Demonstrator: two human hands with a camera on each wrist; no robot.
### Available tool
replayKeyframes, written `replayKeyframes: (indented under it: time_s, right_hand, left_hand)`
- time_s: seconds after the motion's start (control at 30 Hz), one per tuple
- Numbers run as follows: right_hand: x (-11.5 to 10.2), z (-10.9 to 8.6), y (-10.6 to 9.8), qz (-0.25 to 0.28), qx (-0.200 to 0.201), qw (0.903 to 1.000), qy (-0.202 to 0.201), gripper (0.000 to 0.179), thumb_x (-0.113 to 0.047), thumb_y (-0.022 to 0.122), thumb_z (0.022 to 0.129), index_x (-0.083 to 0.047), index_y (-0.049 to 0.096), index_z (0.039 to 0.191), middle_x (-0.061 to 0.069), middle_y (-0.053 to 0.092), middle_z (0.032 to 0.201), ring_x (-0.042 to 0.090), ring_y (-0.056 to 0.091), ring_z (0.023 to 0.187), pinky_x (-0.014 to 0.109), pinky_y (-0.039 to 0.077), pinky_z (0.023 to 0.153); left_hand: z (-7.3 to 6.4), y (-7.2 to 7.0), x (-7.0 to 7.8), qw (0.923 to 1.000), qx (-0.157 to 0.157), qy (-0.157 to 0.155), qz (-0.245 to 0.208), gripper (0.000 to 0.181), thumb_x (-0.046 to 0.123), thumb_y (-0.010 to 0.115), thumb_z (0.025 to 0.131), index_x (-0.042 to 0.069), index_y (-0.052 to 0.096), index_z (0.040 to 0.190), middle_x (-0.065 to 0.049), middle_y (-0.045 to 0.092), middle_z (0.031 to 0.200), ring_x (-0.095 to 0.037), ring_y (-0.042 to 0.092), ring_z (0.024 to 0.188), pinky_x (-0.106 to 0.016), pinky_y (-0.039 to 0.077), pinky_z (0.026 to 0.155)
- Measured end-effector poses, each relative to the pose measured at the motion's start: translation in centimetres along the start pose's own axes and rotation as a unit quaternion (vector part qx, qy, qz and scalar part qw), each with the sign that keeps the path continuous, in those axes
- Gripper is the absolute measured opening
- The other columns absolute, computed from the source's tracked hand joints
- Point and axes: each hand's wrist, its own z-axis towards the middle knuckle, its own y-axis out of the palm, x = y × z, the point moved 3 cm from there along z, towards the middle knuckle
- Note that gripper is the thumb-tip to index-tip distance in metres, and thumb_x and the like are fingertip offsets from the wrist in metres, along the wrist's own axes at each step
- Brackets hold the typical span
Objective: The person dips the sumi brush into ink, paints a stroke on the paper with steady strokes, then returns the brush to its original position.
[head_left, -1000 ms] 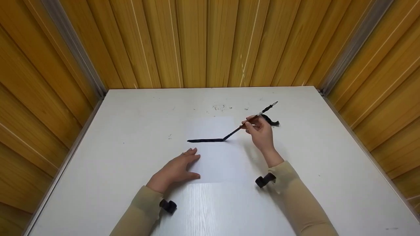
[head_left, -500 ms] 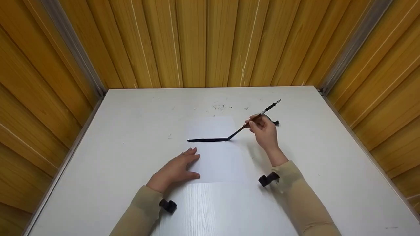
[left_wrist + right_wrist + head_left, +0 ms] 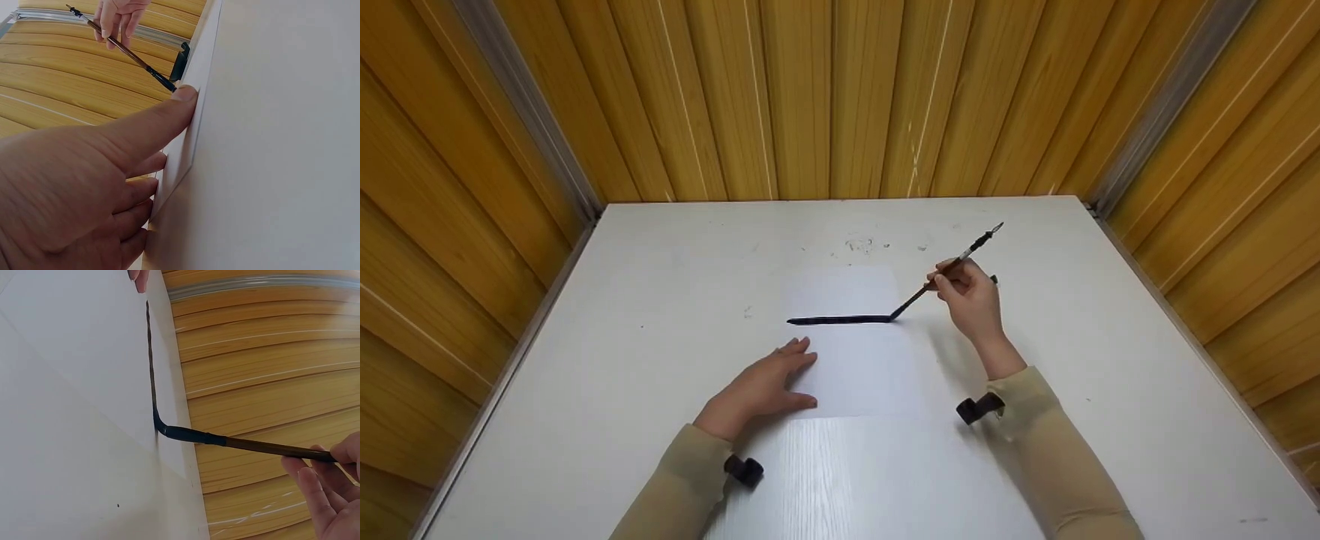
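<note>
I'm partway through a brush stroke. My right hand [image 3: 971, 296] pinches the brush [image 3: 945, 271] by its shaft, fingers curled round it, the handle leaning up and away to the right while the tip touches the paper [image 3: 859, 375] near its right edge. A black line [image 3: 838, 320] runs level across the sheet from the left edge to the tip, so I judge the stroke is close to its end. My left hand [image 3: 761, 390] lies flat with straight fingers, pressing the paper's left edge onto the counter [image 3: 622, 337]; from the left wrist view the thumb [image 3: 163, 115] sits right on that edge. The next move, I think, calls for an even pull and a clean lift before the tip runs off the sheet, with the left hand holding the paper down.
</note>
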Motion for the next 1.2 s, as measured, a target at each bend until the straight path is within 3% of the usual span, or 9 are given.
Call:
replayKeyframes:
  time_s: [0.23, 0.57, 1.0, 1.2]
  right_hand:
    - [-0.2, 0.0, -0.3, -0.012, -0.004, 0.9998, -0.015, 0.018, -0.001, 0.064, 0.099, 0.009, 0.063, 0.115, 0.028, 0.072, 0.108, 0.003, 0.074, 0.086, 0.014, 0.057, 0.074]
    - [-0.6, 0.0, -0.6, -0.026, -0.001, 0.9992, -0.031, 0.015, -0.001, 0.065, 0.099, 0.005, 0.065, 0.113, 0.027, 0.073, 0.106, 0.009, 0.076, 0.088, 0.013, 0.057, 0.074]
    - [-1.1, 0.0, -0.9, -0.013, 0.001, 0.9986, -0.051, 0.016, 0.0, 0.066, 0.098, 0.008, 0.065, 0.112, 0.028, 0.072, 0.105, 0.017, 0.076, 0.092, 0.018, 0.061, 0.078]
    - [-1.3, 0.1, -1.1, -0.006, 0.001, 0.9986, -0.053, 0.016, 0.003, 0.065, 0.097, 0.009, 0.065, 0.112, 0.029, 0.07, 0.104, 0.013, 0.075, 0.091, 0.021, 0.062, 0.082]
  left_hand:
    - [-0.1, 0.0, 0.1, 1.0, -0.002, 0.0, -0.003, 0.076, 0.034, 0.082, 0.088, 0.009, 0.05, 0.152, -0.006, 0.032, 0.169, -0.031, 0.027, 0.159, -0.052, 0.028, 0.128]
    - [-0.1, 0.1, 0.2, 1.0, -0.002, -0.006, 0.003, 0.077, 0.035, 0.083, 0.087, 0.009, 0.05, 0.152, -0.007, 0.031, 0.17, -0.031, 0.027, 0.159, -0.052, 0.028, 0.128]
    - [0.0, 0.1, 0.1, 1.0, 0.0, -0.008, -0.001, 0.076, 0.035, 0.083, 0.088, 0.01, 0.051, 0.152, -0.007, 0.031, 0.17, -0.033, 0.027, 0.158, -0.053, 0.029, 0.128]
    - [-0.1, 0.0, 0.0, 1.0, 0.001, -0.004, -0.007, 0.076, 0.034, 0.083, 0.088, 0.009, 0.051, 0.152, -0.007, 0.031, 0.17, -0.031, 0.027, 0.159, -0.052, 0.029, 0.128]
